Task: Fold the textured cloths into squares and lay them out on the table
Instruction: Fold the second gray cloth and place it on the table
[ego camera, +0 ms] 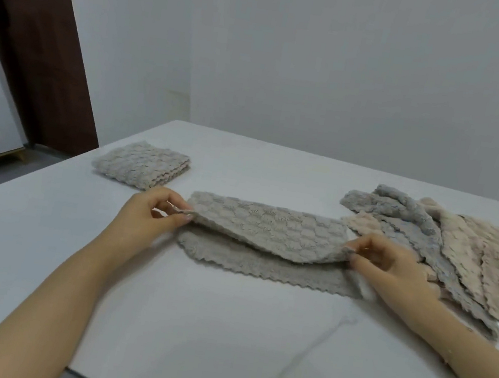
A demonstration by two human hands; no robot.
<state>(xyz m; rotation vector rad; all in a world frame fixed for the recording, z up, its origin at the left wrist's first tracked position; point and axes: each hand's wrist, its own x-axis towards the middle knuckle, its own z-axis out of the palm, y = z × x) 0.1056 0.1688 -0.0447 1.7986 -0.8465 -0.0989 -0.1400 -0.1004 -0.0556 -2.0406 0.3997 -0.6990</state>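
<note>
A folded cloth [143, 165] lay near the tabletop's [220, 330] far left corner. At centre, the left hand [144, 215] and right hand [392, 265] each pinched a corner of a grey cloth [267, 233], its upper layer lifted. Unfolded cloths [446, 247] were heaped toward the right edge. Soft, light and limp, the fabric looked best held by its corners.

On the bench [220, 330] we have the half-folded cloth [266, 240] before us, between our left hand [144, 215] and right hand [392, 265]. A folded square [142, 163] lies behind-left, the pile [446, 250] right.
</note>
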